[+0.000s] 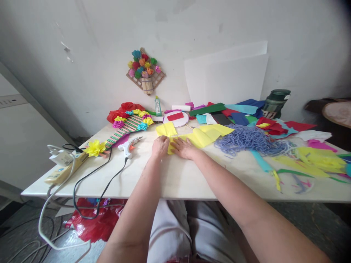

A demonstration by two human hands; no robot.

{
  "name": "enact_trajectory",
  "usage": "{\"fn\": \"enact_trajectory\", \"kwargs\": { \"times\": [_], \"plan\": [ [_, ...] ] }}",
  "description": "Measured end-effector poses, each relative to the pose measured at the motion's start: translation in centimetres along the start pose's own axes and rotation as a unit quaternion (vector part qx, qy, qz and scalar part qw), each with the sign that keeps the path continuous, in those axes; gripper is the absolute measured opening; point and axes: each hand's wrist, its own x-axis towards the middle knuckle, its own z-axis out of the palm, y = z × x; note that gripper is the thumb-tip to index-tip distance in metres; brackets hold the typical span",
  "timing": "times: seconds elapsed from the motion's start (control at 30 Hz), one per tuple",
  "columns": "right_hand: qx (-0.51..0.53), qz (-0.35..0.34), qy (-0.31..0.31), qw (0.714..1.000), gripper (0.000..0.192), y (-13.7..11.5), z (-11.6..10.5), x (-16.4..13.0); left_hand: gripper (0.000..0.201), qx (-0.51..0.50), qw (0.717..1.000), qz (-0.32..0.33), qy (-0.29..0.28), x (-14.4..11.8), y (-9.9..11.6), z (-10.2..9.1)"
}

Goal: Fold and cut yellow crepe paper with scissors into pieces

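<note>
Yellow paper (201, 136) lies mid-table, far of the near edge. Left hand (160, 146) curled, pinching its left end; right hand (183, 148) flat & open, pressing it down. Prob. thin, light, tears easily, so best held by edges/fold. Glue gun (128, 147) just left.

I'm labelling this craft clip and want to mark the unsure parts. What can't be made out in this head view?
- The left hand has its fingers curled on the yellow paper; whether they pinch it is hidden.
- The paper under the right hand is covered by the palm.
- The glue bottle label is too small to read.
- The green jar is partly hidden by coloured paper sheets.
- The cables run off the lower edge.
</note>
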Motion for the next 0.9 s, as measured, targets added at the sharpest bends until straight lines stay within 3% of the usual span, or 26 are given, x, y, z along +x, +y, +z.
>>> {"fn": "enact_trajectory", "kwargs": {
  "times": [0.2,0.9],
  "plan": [
    [-0.005,0.003,0.002,1.000,0.059,0.0,0.0,0.1,0.036,-0.160,0.984,-0.081,-0.020,0.8,-1.4,0.7],
    [-0.008,-0.004,-0.003,1.000,0.057,0.0,0.0,0.2,0.032,-0.178,0.982,-0.063,-0.019,0.5,-1.6,0.2]
  ]
}}
